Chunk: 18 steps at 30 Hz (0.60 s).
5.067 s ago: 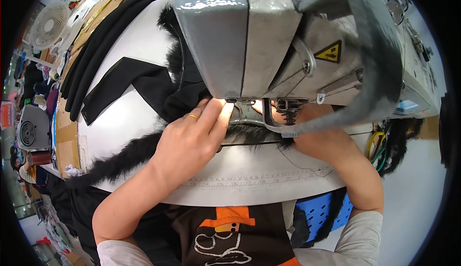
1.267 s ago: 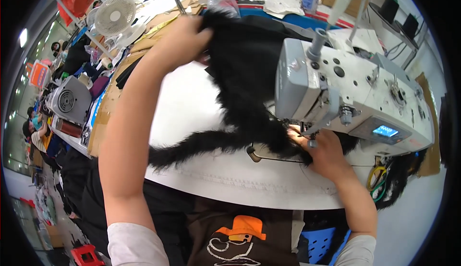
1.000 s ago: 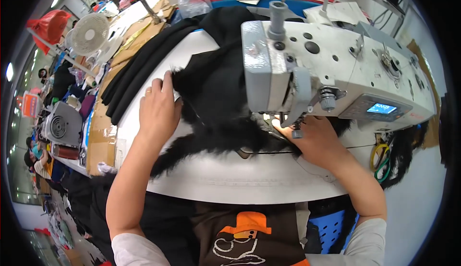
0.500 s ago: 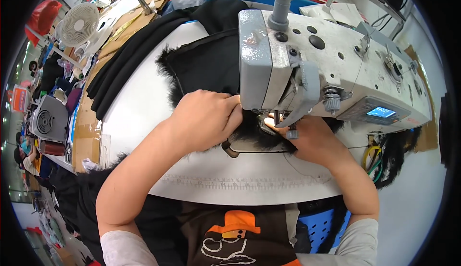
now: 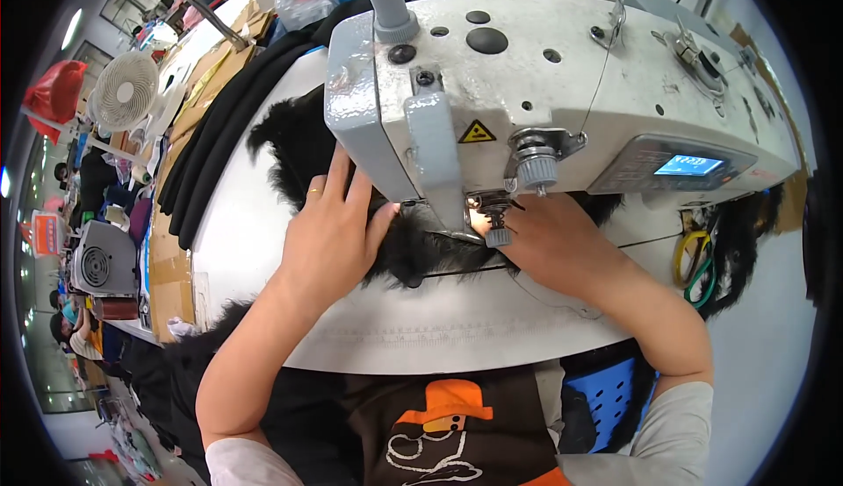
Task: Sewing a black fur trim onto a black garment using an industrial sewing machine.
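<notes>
My left hand (image 5: 329, 231), with a gold ring, lies with fingers stretched apart on black fur-edged fabric (image 5: 290, 144), its thumb tip just left of the white sewing machine's (image 5: 492, 82) presser foot. My right hand (image 5: 562, 240) is at the right of the lit needle area (image 5: 483, 218); its fingertips are hidden behind the needle parts. Dark fur lies under and between both hands, partly covered by the machine head.
The white table (image 5: 457, 328) has black cloth folds (image 5: 211, 161) along its left side. Scissors (image 5: 694, 266) and fur strips (image 5: 738, 258) lie right. Cardboard (image 5: 171, 302), a fan (image 5: 127, 91) and a co-worker (image 5: 79, 328) are left; a blue crate (image 5: 606, 398) sits below.
My left hand swung from the fabric's far edge down beside the presser foot, its fingers now more stretched. My right hand stayed at the needle. The view has shifted, bringing the machine closer.
</notes>
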### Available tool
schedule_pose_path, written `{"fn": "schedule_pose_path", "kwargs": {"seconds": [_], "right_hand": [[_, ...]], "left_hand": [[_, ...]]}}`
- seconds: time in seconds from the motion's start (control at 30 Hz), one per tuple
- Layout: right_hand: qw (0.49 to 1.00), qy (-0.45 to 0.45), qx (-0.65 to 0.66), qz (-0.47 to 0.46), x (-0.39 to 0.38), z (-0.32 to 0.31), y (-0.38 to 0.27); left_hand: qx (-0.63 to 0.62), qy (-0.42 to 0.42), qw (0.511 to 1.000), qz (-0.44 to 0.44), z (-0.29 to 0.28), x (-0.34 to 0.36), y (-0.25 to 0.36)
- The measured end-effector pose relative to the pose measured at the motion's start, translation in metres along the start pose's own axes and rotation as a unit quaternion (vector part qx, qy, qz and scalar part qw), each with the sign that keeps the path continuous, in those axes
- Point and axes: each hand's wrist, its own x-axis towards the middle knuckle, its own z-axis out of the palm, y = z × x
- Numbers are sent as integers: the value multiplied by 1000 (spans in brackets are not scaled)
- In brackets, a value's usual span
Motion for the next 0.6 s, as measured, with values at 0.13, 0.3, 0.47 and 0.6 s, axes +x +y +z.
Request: {"fn": "schedule_pose_path", "kwargs": {"seconds": [0.13, 0.3, 0.47, 0.6], "right_hand": [[999, -8, -34, 13, 3, 0, -4], [988, -52, 109, 94, 10, -4, -1], [986, -107, 88, 89, 9, -3, 5], [983, -159, 48, 73, 11, -2, -2]], "left_hand": [[-46, 53, 986, 151, -8, -18, 6], [-60, 46, 978, 195, -3, -27, 5], [-93, 18, 989, 114, -14, -24, 16], [-134, -25, 991, 10, -1, 3, 8]]}}
